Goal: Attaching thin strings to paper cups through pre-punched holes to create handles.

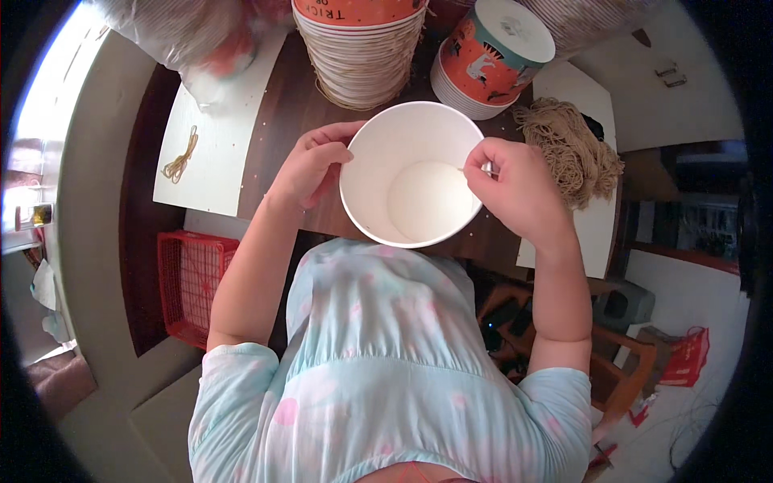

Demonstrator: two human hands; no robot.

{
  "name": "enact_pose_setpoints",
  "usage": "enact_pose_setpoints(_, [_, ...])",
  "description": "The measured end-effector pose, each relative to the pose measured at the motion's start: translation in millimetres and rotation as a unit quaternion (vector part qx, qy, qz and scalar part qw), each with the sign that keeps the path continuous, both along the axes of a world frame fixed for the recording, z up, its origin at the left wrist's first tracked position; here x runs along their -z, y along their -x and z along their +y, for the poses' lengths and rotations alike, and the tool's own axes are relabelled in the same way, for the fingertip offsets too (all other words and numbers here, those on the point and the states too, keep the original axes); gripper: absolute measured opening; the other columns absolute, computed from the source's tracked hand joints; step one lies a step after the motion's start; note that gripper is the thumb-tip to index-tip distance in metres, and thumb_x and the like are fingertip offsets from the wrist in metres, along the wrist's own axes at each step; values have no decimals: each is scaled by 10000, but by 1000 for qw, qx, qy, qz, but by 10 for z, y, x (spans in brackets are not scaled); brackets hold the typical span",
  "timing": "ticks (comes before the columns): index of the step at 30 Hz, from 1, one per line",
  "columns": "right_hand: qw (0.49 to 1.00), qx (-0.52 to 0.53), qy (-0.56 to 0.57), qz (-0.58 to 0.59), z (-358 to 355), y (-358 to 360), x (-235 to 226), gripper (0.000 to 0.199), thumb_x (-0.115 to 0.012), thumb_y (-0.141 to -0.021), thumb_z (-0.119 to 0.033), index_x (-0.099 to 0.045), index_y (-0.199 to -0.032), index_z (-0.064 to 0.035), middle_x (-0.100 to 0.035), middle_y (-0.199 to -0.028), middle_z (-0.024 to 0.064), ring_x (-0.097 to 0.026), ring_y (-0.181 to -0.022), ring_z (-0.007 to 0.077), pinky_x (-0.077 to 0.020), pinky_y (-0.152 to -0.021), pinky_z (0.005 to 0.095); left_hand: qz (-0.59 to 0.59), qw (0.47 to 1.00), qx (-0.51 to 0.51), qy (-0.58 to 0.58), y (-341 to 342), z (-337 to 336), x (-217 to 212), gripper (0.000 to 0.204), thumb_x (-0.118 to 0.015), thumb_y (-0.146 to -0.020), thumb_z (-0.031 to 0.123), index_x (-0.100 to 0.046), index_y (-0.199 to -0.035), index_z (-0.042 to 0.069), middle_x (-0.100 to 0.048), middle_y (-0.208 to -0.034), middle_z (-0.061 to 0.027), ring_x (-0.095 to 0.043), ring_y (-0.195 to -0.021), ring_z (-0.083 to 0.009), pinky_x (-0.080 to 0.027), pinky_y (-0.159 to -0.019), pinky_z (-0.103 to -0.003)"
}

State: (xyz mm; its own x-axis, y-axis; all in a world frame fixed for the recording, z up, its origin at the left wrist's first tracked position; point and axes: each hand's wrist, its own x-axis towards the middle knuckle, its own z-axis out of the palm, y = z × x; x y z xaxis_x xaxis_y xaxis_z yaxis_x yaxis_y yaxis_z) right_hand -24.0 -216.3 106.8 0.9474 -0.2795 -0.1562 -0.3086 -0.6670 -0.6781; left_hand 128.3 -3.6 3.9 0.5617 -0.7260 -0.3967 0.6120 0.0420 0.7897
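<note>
A white paper bucket (378,153) is tilted so that its open mouth faces me, showing a bare inside and a round bottom. On its left rim, my left hand (310,167) is closed, thumb on the near side and fingers on the outer wall. My right hand (519,183) pinches the right rim, fingertips just inside the mouth. A small shiny metal bit (488,168) shows at the right fingers; I cannot tell what it is. Right of that hand lies a tangled heap of tan cords (564,149).
Beyond the bucket stand a tall nested stack of buckets (362,60) with cords hanging from it and an upside-down orange and teal bucket (493,68) on another stack. A cord loop (180,157) lies on the left white board. A red plastic crate (193,282) sits lower left.
</note>
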Motion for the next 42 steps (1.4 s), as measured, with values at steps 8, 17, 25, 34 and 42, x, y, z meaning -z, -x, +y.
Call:
enact_pose_setpoints(8, [997, -33, 59, -32, 2, 161, 23, 113, -586, -786, -109, -598, -788, 3, -559, -757, 150, -588, -708, 303, -466, -652, 385, -110, 994, -14, -22, 195, -91, -180, 404, -501, -773, -52, -568, -1170, -85, -647, -1033, -107, -628, -891, -139, -504, -837, -269])
enact_pose_setpoints(17, [996, -68, 20, -57, -156, 108, 132, 83, -625, -758, -68, -604, -775, 10, -528, -764, 97, -543, -707, 213, -438, -641, 322, -74, 997, 8, -26, 243, -112, -503, 340, -501, -799, -32, -596, -1121, -88, -662, -978, -109, -637, -866, -145, -516, -800, -259])
enact_pose_setpoints(25, [997, -49, 39, -41, -230, 173, -120, 63, -627, -741, -38, -615, -770, 16, -526, -751, 56, -514, -648, 141, -412, -589, 274, -17, 997, -3, 75, 151, -114, -476, 324, -449, -888, 77, -590, -1134, -80, -643, -1065, -129, -612, -965, -170, -489, -875, -310])
enact_pose_setpoints(34, [938, 53, 287, -189, 167, 276, -118, 46, -588, -783, 17, -549, -793, -4, -506, -749, 122, -549, -636, 274, -447, -559, 374, -52, 996, -1, 77, 405, 5, -407, 442, -472, -881, 119, -471, -1293, -42, -609, -1147, -97, -597, -1025, -164, -461, -909, -306])
enact_pose_setpoints(42, [961, 66, 192, -190, 342, 370, 108, 85, -623, -768, 1, -551, -804, -26, -489, -853, 115, -555, -675, 295, -463, -602, 387, -267, 951, -118, -104, 624, -16, -297, 366, -580, -827, 11, -551, -1185, -62, -641, -992, -46, -589, -867, -81, -473, -756, -221])
